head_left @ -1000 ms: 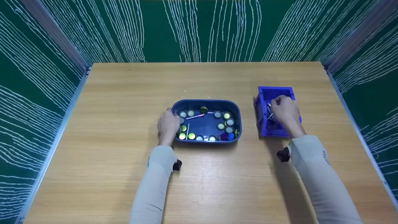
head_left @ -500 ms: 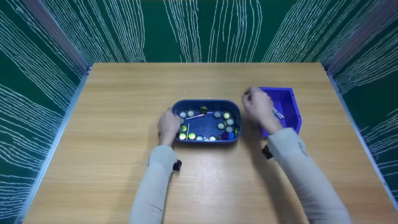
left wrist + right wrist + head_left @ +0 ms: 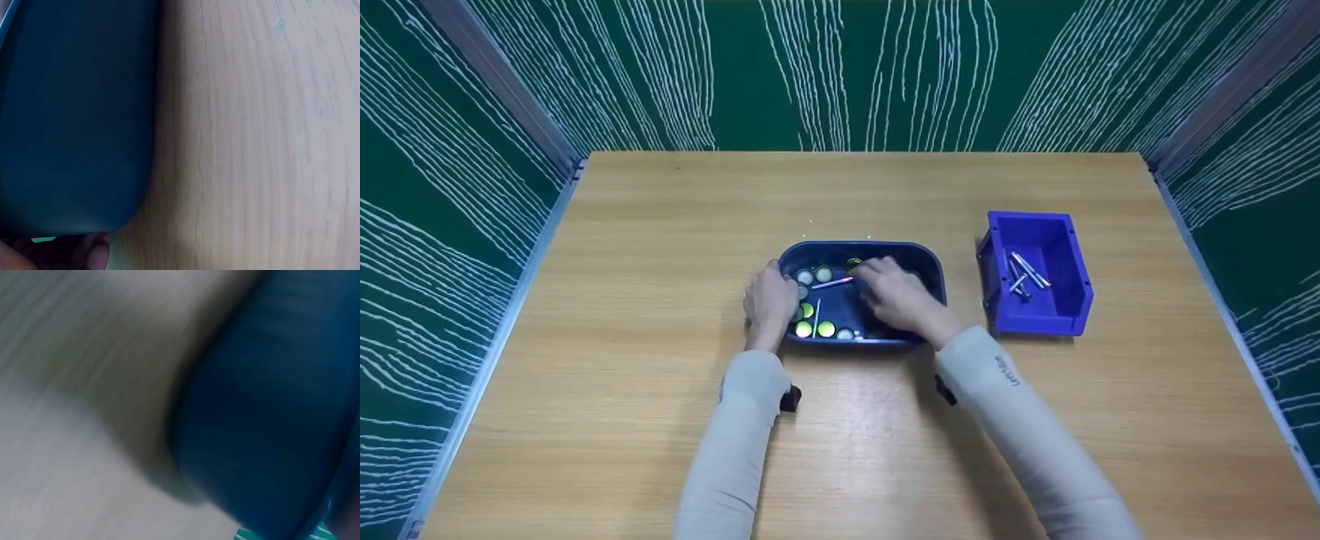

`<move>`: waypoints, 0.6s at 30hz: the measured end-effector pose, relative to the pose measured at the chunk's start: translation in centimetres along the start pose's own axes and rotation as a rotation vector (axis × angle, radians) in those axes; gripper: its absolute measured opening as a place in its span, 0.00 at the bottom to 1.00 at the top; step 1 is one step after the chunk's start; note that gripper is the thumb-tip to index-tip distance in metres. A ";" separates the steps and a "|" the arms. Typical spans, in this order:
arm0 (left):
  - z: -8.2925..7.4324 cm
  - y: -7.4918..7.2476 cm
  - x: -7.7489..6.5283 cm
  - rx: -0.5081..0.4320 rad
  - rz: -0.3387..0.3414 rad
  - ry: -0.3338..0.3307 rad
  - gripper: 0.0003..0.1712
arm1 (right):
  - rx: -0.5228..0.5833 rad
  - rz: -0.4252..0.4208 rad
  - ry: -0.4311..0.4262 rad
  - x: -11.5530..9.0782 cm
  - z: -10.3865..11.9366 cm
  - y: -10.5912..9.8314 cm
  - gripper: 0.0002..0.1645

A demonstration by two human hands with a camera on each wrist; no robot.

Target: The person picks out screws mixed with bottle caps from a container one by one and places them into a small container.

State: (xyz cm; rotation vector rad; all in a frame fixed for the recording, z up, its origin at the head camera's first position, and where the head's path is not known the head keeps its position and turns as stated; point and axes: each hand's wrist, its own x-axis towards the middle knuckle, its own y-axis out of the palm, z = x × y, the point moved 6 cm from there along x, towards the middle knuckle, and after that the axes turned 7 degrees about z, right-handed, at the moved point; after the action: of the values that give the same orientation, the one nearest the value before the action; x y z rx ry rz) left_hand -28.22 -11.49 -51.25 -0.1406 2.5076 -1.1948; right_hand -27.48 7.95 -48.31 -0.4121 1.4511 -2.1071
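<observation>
In the head view, my left hand [image 3: 772, 301] grips the left end of the dark blue oval tub [image 3: 861, 341]. Its fingertips [image 3: 97, 256] show beside the tub's wall in the left wrist view. My right hand [image 3: 898, 295] reaches into the tub, covering its right part. Those fingertips sit right at the end of a bolt [image 3: 831, 283] lying on the tub floor; I cannot tell whether they pinch it. A second thin bolt [image 3: 816, 318] lies near the left end. Round bottle caps, silver and yellow-green [image 3: 826, 329], lie around the tub floor.
A purple bin [image 3: 1039, 325] stands on the wooden table [image 3: 870, 450] to the right, with several bolts [image 3: 1030, 270] inside. Green walls [image 3: 750, 75] with white streaks enclose the table's back and sides.
My right hand has left the purple bin and moved left into the tub, uncovering the bolts in the bin. The left hand has stayed on the tub's end.
</observation>
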 end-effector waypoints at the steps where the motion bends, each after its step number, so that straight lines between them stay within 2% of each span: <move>1: 0.0 0.0 0.0 0.001 0.002 -0.001 0.24 | 0.021 0.029 -0.015 0.2 0.2 0.4 0.23; 4: 0.0 0.0 0.0 0.004 0.000 -0.003 0.24 | 0.092 0.137 -0.031 0.4 0.3 1.6 0.29; 8: -0.2 0.1 0.0 0.017 -0.006 0.004 0.24 | 0.095 0.237 -0.004 0.0 -0.1 2.5 0.34; 13: -0.2 0.0 -0.1 0.030 -0.015 0.011 0.25 | 0.043 0.194 0.016 -0.4 -0.5 2.3 0.31; 18: -0.2 0.0 -0.1 0.030 -0.018 0.018 0.24 | 0.017 0.175 0.118 -0.7 -1.2 2.4 0.28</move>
State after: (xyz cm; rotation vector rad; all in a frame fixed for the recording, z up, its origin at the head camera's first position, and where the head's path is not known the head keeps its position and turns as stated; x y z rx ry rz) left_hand -28.16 -11.33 -51.11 -0.1463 2.5075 -1.2458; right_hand -26.89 8.62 -50.98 -0.1500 1.4776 -2.0308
